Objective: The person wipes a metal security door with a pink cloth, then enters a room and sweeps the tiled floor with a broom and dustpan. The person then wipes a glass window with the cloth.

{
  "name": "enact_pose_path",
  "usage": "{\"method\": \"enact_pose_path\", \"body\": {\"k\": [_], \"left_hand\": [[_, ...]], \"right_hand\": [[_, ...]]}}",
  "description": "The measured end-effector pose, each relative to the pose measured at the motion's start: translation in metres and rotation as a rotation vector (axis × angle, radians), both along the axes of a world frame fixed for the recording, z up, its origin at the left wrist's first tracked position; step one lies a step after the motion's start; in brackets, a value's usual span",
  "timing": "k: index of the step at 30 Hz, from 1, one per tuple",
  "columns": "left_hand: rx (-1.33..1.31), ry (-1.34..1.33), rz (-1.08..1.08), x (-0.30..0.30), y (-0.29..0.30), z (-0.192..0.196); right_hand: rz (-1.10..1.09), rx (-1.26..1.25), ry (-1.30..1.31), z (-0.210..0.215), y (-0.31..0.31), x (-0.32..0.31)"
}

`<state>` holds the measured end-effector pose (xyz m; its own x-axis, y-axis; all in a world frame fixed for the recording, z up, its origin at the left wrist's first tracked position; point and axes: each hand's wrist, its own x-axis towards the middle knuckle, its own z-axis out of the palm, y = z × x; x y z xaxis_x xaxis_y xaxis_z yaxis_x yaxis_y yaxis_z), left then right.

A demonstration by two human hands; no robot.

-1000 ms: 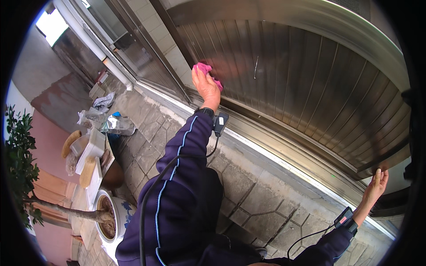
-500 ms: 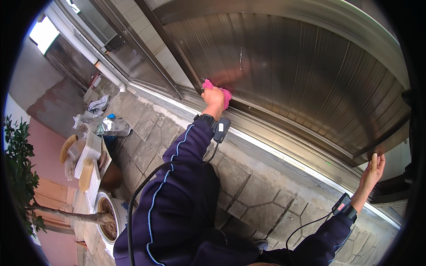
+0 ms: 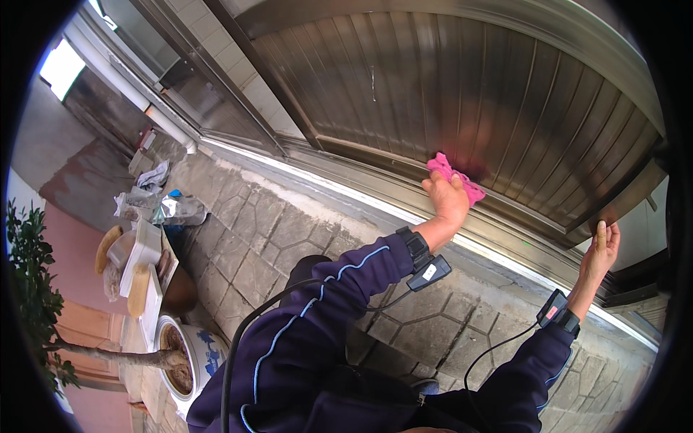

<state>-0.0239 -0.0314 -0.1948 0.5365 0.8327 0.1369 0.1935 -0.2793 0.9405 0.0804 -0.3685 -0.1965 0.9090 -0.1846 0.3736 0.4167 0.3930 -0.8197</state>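
A ribbed bronze-coloured metal door panel (image 3: 390,86) fills the upper right. My left hand (image 3: 447,202) is closed round a bunched pink cloth (image 3: 458,180) and presses it against the panel's bottom rail, just above the sill track. Farther right, my right hand (image 3: 599,249) holds the panel's lower right edge, thumb on the front and the other fingers partly hidden at its side. Each wrist wears a black strap with a small cabled box, the left box (image 3: 431,273) and the right box (image 3: 552,308).
Grey stone paving (image 3: 281,224) runs below the door sill. On the left stand a white flower pot (image 3: 209,353) with a small tree, a white plastic tub (image 3: 148,242), brushes (image 3: 138,292) and clear plastic bags (image 3: 180,209). A black cable (image 3: 242,335) crosses my left sleeve.
My left hand has slid the pink cloth rightward and slightly down along the bottom rail. My right hand has shifted slightly up and left, still at the door's edge.
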Motion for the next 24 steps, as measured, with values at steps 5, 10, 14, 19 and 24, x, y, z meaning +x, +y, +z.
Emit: {"method": "enact_pose_path", "body": {"k": [5, 10, 14, 19, 24], "left_hand": [[-0.171, -0.034, -0.377, -0.010, -0.031, 0.009], [-0.814, -0.495, -0.876, -0.045, 0.011, 0.028], [-0.998, -0.597, -0.964, -0.063, 0.062, 0.052], [-1.048, -0.672, -0.914, -0.075, 0.101, 0.078], [-0.802, -0.723, -0.860, -0.096, 0.124, 0.114]], "right_hand": [[-0.061, -0.007, 0.048, 0.001, 0.000, 0.002], [-0.027, -0.024, 0.002, 0.003, 0.003, -0.002], [-0.040, -0.022, 0.006, 0.008, 0.008, -0.007], [-0.044, -0.024, 0.011, 0.011, 0.012, -0.011], [-0.049, -0.022, 0.002, 0.009, 0.011, -0.010]]}}
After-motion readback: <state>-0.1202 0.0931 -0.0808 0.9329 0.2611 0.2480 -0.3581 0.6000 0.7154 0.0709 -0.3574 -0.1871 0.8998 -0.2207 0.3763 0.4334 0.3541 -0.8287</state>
